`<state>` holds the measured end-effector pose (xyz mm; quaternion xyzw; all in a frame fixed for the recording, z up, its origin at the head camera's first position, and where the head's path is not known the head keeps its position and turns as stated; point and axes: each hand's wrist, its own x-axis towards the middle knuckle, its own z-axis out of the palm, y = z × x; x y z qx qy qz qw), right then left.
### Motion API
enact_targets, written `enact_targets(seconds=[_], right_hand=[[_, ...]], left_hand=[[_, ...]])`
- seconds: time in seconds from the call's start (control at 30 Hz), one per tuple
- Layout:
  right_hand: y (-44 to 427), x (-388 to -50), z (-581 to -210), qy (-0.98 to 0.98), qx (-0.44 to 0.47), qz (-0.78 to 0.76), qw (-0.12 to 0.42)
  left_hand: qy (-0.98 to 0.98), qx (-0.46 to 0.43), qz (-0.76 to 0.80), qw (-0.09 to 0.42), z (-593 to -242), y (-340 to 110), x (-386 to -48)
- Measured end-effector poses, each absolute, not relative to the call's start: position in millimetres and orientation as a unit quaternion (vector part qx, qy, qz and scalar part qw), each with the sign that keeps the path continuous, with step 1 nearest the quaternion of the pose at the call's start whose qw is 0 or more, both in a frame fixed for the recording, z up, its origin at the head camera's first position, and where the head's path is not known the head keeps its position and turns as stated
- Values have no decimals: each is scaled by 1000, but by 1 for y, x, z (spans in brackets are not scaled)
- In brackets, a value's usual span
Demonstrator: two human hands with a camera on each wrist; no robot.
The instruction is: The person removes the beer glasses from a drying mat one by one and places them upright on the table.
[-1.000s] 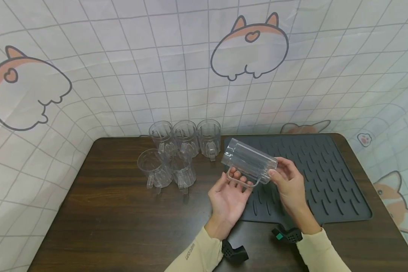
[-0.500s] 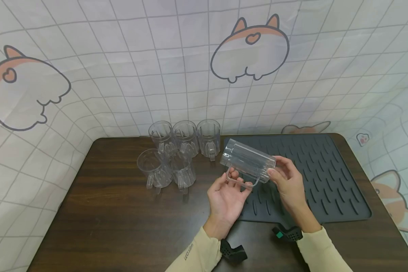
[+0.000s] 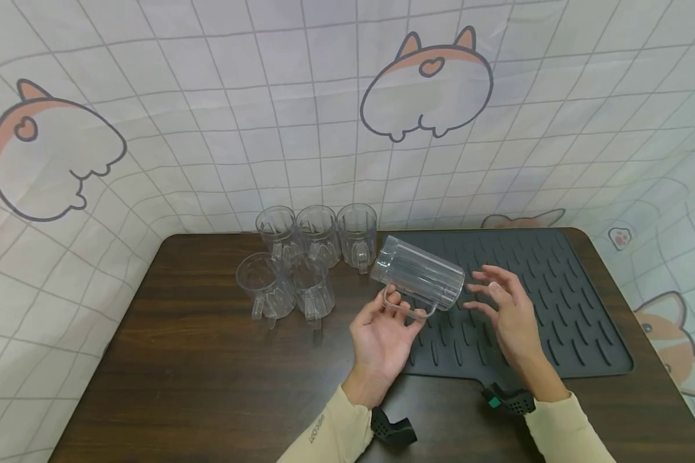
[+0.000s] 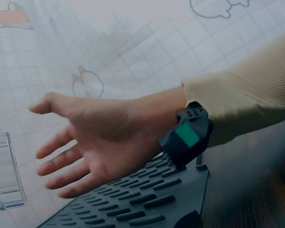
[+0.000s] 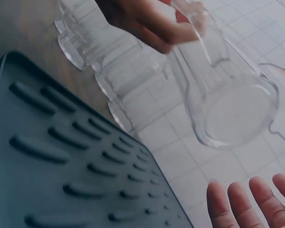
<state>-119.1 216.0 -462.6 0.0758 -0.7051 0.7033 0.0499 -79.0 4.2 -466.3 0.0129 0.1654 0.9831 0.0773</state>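
Note:
A clear mug [image 3: 419,273] lies tilted in the air, its mouth toward the upper left and its base toward the lower right. My left hand [image 3: 382,341] holds it by the handle, palm up, with fingers hooked through the loop. Just right of the base is my right hand [image 3: 512,315], fingers spread and touching nothing. In the left wrist view that right hand [image 4: 102,142] shows its palm, with part of the mug [image 4: 7,171] at the left edge. The right wrist view shows the mug's base [image 5: 240,111] above the right fingertips [image 5: 218,199].
Several clear mugs [image 3: 309,296] stand upright in two rows at the table's back middle, handles toward me. A dark ridged drying mat [image 3: 579,321] covers the right part of the brown table [image 3: 208,386]. A patterned cloth [image 3: 237,128] hangs behind and at the sides.
My right hand has let go of the mug's base and moved a little to the right, its fingers straightening. The mug has shifted slightly left in my left hand.

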Motion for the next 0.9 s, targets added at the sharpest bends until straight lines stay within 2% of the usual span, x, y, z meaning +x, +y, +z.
enact_targets(seconds=[0.67,0.9], right_hand=[[297,-105,-470,-697,73,707,93],[323,-99,-473,-816,79,556,136]], left_hand=[[206,31,976,62,-465,-10,-77],[248,34,967,54,-466,-16,-75]])
